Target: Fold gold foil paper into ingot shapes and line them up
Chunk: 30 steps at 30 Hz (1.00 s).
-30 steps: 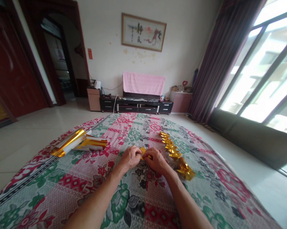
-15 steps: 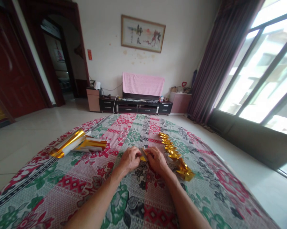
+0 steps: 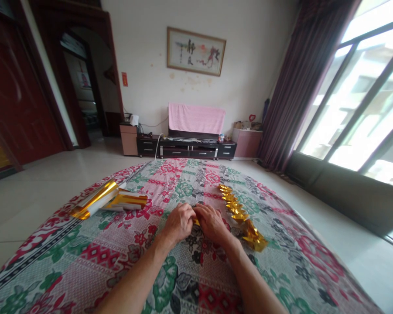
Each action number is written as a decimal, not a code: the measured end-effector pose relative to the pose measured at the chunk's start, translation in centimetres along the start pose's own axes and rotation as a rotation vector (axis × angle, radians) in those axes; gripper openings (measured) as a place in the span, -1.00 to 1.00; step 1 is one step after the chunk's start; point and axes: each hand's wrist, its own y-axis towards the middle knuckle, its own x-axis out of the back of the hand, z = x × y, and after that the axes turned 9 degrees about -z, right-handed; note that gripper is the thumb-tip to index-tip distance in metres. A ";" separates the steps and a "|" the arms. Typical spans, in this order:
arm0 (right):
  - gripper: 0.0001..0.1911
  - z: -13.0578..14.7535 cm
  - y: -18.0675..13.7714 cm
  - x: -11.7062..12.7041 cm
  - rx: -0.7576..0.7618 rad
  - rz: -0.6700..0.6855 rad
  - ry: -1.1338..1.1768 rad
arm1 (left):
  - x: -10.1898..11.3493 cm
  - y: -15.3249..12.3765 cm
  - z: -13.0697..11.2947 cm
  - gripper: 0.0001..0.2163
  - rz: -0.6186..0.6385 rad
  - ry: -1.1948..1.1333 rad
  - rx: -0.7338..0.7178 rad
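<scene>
Close together over the middle of the patterned cloth (image 3: pixel 170 183), my left hand (image 3: pixel 180 221) and my right hand (image 3: pixel 212 222) both pinch a small piece of gold foil paper (image 3: pixel 196 222). Most of the piece is hidden behind my fingers, with only a bit of gold showing between them. To the right of my right hand runs a row of folded gold paper ingots (image 3: pixel 234 205), the nearest ones (image 3: pixel 255 237) bunched beside my wrist. Off to the left lie curled sheets of gold foil paper (image 3: pixel 127 200) with pale undersides.
Beyond the cloth's far edge stands a low black TV cabinet (image 3: pixel 189 150), with a pink towel (image 3: pixel 196 117) draped above it. A purple curtain (image 3: pixel 291 87) and large window are at right, a dark red door (image 3: pixel 19 87) at left.
My hands have drawn closer together, and less of the gold foil paper shows between them. The whole view has shifted slightly downward.
</scene>
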 end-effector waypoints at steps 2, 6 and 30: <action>-0.70 -0.1 0.0 -0.1 -0.005 -0.004 0.003 | 0.4 0.0 -0.2 -0.82 0.016 -0.004 -0.032; -0.72 -0.2 0.0 -0.3 -0.022 -0.016 0.016 | 0.6 -0.2 -0.3 -0.86 0.034 -0.023 -0.057; -0.82 -0.5 0.0 0.1 -0.096 -0.112 -0.042 | 0.9 -0.2 -1.0 -0.91 0.015 0.005 -0.121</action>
